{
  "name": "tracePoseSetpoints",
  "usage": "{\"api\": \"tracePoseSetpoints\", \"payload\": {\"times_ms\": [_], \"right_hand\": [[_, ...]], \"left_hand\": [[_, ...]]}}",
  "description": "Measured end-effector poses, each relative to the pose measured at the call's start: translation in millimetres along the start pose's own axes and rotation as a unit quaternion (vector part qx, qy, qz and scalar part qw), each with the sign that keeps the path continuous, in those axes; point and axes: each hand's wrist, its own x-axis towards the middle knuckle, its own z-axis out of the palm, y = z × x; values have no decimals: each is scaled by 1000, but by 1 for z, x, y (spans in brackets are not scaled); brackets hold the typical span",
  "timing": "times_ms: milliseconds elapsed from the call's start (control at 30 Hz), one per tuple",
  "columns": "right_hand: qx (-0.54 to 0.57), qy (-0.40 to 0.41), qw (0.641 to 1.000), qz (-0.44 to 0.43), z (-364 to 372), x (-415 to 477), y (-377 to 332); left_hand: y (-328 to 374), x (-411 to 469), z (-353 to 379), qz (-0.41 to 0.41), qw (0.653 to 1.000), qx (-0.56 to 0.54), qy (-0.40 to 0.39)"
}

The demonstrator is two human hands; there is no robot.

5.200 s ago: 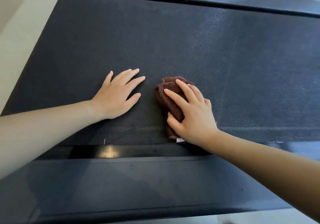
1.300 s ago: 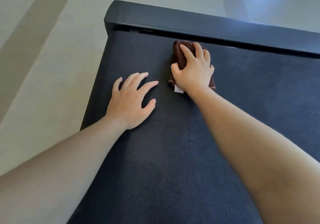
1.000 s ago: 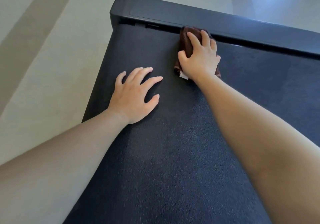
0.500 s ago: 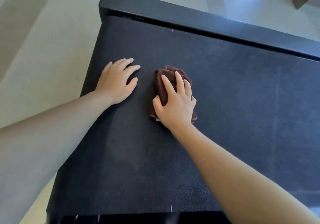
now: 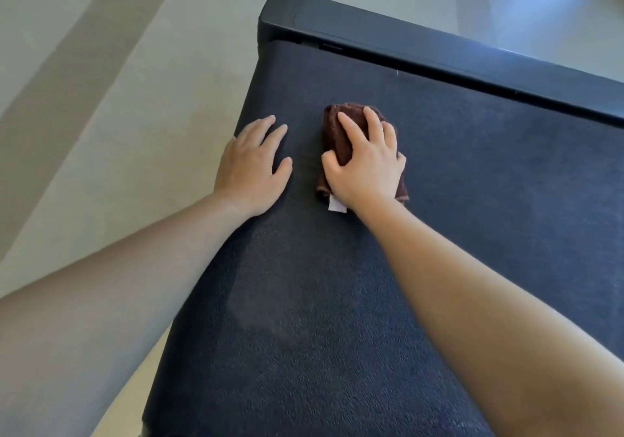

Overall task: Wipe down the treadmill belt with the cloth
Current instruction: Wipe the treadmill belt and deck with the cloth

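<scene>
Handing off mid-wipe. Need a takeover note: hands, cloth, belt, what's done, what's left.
Left hand: flat on the treadmill belt near its left edge, holding nothing.
Right hand: fingers curved over the bunched brown cloth, pressing it on the belt, short of the black end cover.
Done: wiping is under way. A faint lighter patch shows on the near left part; how much is covered cannot be told.
Left: probably the right side and the far strip by the end cover.

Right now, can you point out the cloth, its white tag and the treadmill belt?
cloth [image 5: 353, 109]: head view, bunched far end.
white tag [image 5: 336, 204]: head view, its middle.
treadmill belt [image 5: 506, 183]: head view, bare patch.
</scene>
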Motion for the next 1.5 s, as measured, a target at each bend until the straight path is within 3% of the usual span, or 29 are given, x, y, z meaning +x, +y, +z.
{"api": "tracePoseSetpoints", "payload": {"times_ms": [467,1100,1267,1500], "right_hand": [[19,-4,1000,-9,17,129,-1],[8,-19,998,-51,-4,-31,-6],[18,-19,998,-53,2,-5,-16],[29,-28,996,-86,26,77,-50]], "left_hand": [[-1,1,1,1,1000,-5,3],[-4,-20,-9,-19,999,-45,-22],[-13,-50,-11,-59,990,-126,-3],[-13,-44,-8,-69,989,-130,14]]}}
